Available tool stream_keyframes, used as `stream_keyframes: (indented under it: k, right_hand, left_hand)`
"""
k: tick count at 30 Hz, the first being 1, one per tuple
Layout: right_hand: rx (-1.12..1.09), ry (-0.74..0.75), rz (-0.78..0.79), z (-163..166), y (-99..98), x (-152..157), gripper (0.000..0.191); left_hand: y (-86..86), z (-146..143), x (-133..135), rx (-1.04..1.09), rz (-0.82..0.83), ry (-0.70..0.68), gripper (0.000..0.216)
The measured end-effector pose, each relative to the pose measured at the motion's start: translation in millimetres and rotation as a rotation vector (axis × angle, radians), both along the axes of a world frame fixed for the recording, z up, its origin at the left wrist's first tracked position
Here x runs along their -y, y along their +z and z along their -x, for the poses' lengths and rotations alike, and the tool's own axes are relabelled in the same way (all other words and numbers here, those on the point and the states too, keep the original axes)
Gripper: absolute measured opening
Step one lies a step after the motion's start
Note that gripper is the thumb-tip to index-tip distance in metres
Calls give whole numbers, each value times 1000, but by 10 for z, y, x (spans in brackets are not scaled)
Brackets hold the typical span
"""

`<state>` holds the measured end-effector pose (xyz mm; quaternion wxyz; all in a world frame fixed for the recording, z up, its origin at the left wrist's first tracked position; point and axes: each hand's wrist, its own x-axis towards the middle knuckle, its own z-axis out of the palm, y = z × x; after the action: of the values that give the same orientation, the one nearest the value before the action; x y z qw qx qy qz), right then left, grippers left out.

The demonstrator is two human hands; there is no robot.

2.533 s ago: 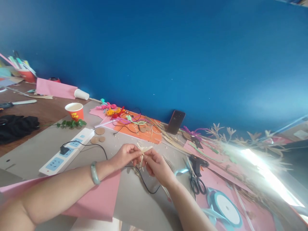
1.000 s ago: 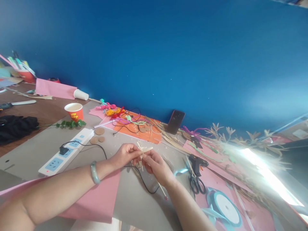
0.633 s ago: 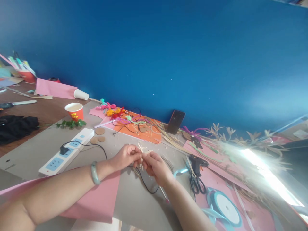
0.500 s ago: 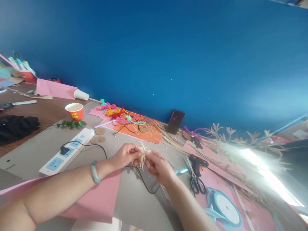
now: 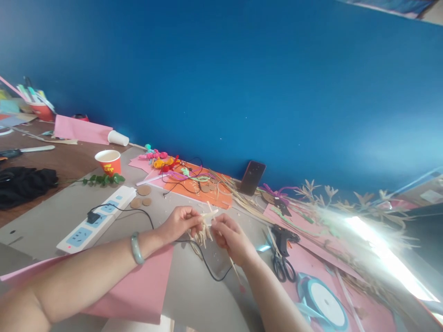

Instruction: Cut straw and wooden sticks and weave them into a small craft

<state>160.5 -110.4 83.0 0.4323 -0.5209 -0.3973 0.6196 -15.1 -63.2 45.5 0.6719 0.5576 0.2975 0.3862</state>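
Over the middle of the table, my left hand (image 5: 183, 224), with a jade-coloured bangle on its wrist, pinches a pale flat strip (image 5: 209, 214) that looks like straw or dried leaf. Below its fingertips sits a tuft of thin straw pieces (image 5: 202, 236); whether the hand also holds the tuft I cannot tell. Just to the right, my right hand (image 5: 230, 236) has its fingers curled together, a small gap from the strip. From under its palm a thin pale stick (image 5: 236, 272) with a pinkish end slants down. What its fingertips pinch is too small to make out.
A power strip (image 5: 97, 220) and red paper cup (image 5: 108, 162) stand left. A phone (image 5: 252, 177) leans on the blue wall. Scissors (image 5: 284, 268), a glue gun (image 5: 284, 237) and a ribbon spool (image 5: 327, 302) lie right. A black cord (image 5: 211, 272) passes beneath my hands.
My right hand has drawn slightly away to the right from my left fingertips. The pale strip in my left hand now shows more fully, lying across above the tuft.
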Motion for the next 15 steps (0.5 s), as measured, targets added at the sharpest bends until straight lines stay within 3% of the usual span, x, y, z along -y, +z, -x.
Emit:
stream_keyframes:
  k: [3,8,15]
  right_hand:
    - [58,81,-2,137,-23,53,37]
    - [143,57,-21,225,-74,74,41]
    - [15,57,68,172,-58,61,42]
  left_hand:
    - [-23,-11,8,-11,-7,-23,34]
    - [-56,-17,28,-36,-8,-47,36]
    - [9,-5,50,-60,-20,-74,34]
